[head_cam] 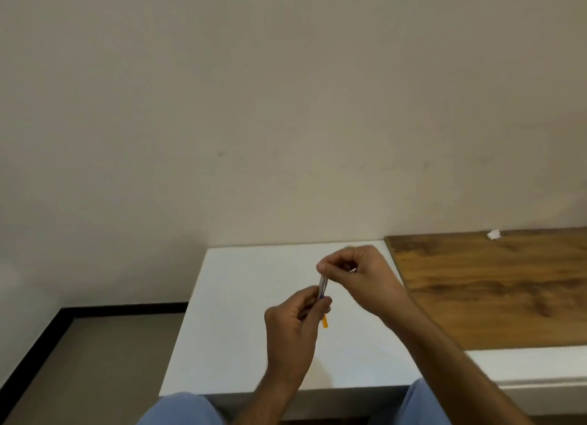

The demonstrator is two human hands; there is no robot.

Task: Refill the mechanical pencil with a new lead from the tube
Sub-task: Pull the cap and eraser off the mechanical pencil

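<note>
My left hand [293, 326] is closed around a thin mechanical pencil [322, 286], which stands nearly upright above the white table [241, 313]. An orange part [324, 321] sticks out below my left fingers; I cannot tell whether it belongs to the pencil or is the lead tube. My right hand [359, 273] pinches at the pencil's top end with thumb and forefinger. A small pale piece [352, 270] shows between its fingers, too blurred to name. No loose lead is visible.
A wooden board [492, 291] lies on the right, butting against the white table. A crumpled white scrap [494, 234] sits at its far edge by the wall. My knees in blue trousers [181, 408] are under the table's front edge. Floor lies to the left.
</note>
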